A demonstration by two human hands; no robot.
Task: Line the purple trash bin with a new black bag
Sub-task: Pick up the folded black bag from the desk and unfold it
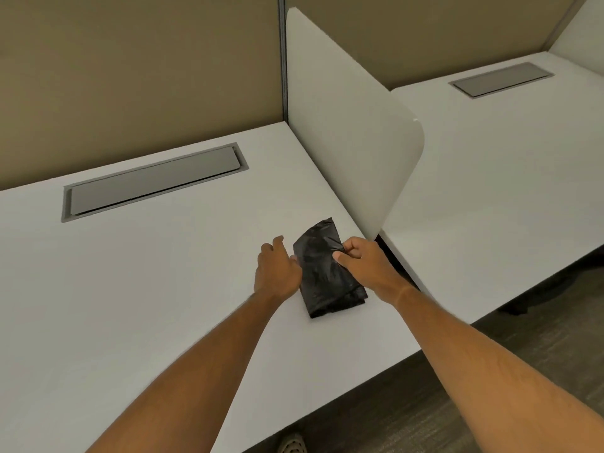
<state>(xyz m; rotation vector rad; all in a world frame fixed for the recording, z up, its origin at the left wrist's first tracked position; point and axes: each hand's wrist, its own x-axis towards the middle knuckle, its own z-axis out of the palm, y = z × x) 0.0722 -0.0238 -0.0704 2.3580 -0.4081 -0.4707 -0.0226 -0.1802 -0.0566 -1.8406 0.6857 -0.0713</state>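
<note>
A folded black bag (pixel 327 282) lies flat on the white desk (pixel 147 289), near its right edge. My left hand (pixel 277 269) rests against the bag's left side, fingers curled at its edge. My right hand (pixel 362 263) pinches the bag's right edge between thumb and fingers. The purple trash bin is not in view.
A white divider panel (pixel 353 132) stands upright just behind and right of the bag. A grey cable hatch (pixel 153 184) is set into the desk at the back. A second desk (pixel 506 191) lies to the right, dark carpet (pixel 408 403) below. A shoe (pixel 292 444) shows at the bottom.
</note>
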